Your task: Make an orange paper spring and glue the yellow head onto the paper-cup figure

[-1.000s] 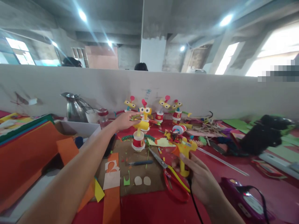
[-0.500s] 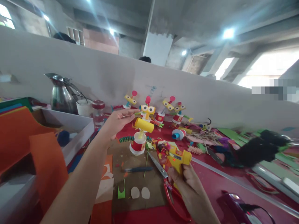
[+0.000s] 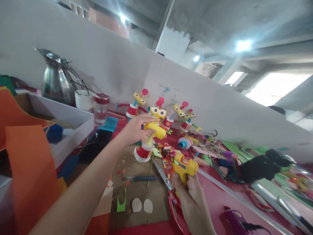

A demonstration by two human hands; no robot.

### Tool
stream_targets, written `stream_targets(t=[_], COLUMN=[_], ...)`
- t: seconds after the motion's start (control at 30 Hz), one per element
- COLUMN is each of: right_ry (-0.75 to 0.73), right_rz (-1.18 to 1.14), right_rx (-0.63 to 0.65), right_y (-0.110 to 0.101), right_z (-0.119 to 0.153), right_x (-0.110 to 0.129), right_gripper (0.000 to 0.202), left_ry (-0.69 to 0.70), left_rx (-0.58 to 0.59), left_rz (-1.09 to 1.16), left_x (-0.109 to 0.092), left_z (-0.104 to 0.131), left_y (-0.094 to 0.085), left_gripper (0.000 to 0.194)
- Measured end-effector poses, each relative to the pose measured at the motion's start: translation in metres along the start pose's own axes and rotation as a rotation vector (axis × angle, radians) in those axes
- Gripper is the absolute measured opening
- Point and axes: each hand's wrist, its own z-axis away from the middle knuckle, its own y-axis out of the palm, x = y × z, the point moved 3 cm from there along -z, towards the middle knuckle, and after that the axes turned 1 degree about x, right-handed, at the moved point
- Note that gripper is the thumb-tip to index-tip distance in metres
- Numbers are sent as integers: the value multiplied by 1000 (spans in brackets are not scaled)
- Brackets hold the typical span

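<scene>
Head view shows a red worktop strewn with paper scraps and craft bits, backed by a pale partition wall under a concrete ceiling with bright lamps; a steel kettle stands at ten o'clock, with a white cup and a small jar just beside it; a white tray and orange paper sheets fill the nine o'clock side; a row of finished paper figures lines the wall at twelve o'clock. On a brown cardboard mat lie a blue pen, red-handled scissors and two pale ovals. The left hand is closed around a yellow paper roll, which sits tilted atop a red-and-white cup figure near the middle; the right hand, at five o'clock from that figure, is clamped on a yellow glue gun, its nozzle pointing toward the figure and near it, not touching.
</scene>
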Motion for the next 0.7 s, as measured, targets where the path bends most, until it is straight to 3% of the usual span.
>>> stream_targets(t=[0.27, 0.7], right_ry=[37, 51], right_rz=[111, 219], right_rx=[-10, -26], right_y=[2, 5], right_z=[-1, 0], right_x=[-4, -7], right_gripper=[29, 26], left_ry=[-155, -168], left_rx=[-24, -93], left_rz=[184, 171], left_x=[17, 18], left_z=[1, 2], left_y=[3, 1], left_gripper=[25, 21])
